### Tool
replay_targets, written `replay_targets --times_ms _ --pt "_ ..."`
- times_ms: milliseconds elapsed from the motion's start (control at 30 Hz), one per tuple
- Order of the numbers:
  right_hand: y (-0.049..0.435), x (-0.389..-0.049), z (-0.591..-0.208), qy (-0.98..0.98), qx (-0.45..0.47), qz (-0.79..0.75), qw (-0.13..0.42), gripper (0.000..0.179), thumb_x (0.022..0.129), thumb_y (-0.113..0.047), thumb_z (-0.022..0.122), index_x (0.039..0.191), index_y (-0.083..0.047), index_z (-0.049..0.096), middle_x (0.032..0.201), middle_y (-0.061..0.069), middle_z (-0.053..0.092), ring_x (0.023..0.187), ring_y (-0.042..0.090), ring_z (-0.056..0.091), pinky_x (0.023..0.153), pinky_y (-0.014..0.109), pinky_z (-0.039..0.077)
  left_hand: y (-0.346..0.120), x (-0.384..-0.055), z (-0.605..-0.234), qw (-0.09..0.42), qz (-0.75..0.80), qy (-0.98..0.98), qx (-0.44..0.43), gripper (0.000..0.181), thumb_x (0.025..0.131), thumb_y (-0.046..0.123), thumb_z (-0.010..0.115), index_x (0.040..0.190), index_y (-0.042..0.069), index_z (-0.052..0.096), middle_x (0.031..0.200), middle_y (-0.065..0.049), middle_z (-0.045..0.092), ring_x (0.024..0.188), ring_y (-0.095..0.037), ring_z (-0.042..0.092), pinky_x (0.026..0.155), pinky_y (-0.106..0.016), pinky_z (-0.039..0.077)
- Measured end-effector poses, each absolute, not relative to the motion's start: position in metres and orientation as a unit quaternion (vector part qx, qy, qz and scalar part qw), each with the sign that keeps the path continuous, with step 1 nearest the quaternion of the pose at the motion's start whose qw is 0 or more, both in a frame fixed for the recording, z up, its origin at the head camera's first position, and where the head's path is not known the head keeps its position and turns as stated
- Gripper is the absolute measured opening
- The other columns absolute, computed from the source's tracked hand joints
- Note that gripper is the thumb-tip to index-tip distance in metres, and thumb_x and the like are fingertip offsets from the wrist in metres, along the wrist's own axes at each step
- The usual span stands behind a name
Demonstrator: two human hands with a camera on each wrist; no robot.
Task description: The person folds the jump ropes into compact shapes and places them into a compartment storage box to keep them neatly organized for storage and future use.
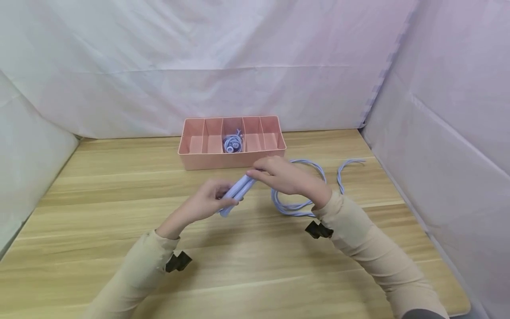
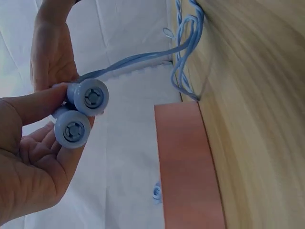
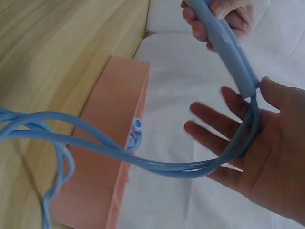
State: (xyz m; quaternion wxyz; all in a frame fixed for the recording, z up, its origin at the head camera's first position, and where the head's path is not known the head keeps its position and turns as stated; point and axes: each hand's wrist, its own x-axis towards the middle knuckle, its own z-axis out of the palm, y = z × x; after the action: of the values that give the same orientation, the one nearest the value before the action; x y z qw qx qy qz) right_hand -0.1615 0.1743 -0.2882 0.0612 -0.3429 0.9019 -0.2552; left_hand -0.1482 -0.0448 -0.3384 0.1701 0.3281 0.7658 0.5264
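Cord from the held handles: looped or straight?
Looped: the head view shows blue cord curving on the table, partly hidden by the right hand.

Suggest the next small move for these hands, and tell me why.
Probably, the right hand should close round the cord and gather it towards the handles: the left hand grips both handles, the cord crosses the right hand's open palm, and more of it lies in loose loops on the table.

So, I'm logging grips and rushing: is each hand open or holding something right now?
Left hand: closed, gripping the two blue handles.
Right hand: open, fingers extended, the blue cord crossing its palm.
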Motion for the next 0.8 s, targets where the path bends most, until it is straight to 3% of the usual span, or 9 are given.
replay_targets --times_ms 233,467,600,800 --pt "0.174 -0.167 -0.298 0.88 -0.335 -0.323 0.09 0.026 0.097 -0.022 0.042 0.08 -0.009 0.058 0.059 -0.002 0.044 0.05 0.009 0.038 0.048 0.022 0.034 -0.059 -0.145 -0.35 0.243 0.574 0.727 0.287 0.03 0.085 0.001 0.058 0.113 -0.008 0.055 0.1 -0.02 0.065 0.084 -0.022 0.065 0.068 -0.035 0.055" --pt "0.167 -0.165 -0.294 0.879 -0.331 -0.326 0.106 0.026 0.096 -0.022 0.046 0.078 -0.006 0.057 0.065 -0.003 0.046 0.056 0.01 0.034 0.056 0.022 0.035 -0.06 -0.146 -0.373 0.314 0.622 0.664 0.272 0.04 0.089 0.01 0.056 0.121 -0.012 0.046 0.105 -0.016 0.065 0.094 -0.022 0.063 0.077 -0.033 0.053" --pt "0.164 -0.164 -0.291 0.881 -0.315 -0.335 0.107 0.025 0.096 -0.02 0.046 0.079 -0.006 0.057 0.067 -0.002 0.048 0.057 0.011 0.034 0.059 0.024 0.038 -0.059 -0.147 -0.38 0.331 0.628 0.645 0.283 0.046 0.092 0.017 0.053 0.128 -0.009 0.041 0.113 -0.017 0.061 0.104 -0.027 0.058 0.085 -0.032 0.049" --pt "0.164 -0.163 -0.289 0.884 -0.295 -0.352 0.087 0.026 0.097 -0.018 0.043 0.079 -0.005 0.057 0.059 -0.002 0.036 0.052 0.012 0.028 0.055 0.024 0.033 -0.062 -0.147 -0.379 0.32 0.624 0.652 0.29 0.046 0.094 0.02 0.05 0.131 -0.005 0.041 0.123 -0.025 0.052 0.111 -0.021 0.055 0.091 -0.03 0.045"
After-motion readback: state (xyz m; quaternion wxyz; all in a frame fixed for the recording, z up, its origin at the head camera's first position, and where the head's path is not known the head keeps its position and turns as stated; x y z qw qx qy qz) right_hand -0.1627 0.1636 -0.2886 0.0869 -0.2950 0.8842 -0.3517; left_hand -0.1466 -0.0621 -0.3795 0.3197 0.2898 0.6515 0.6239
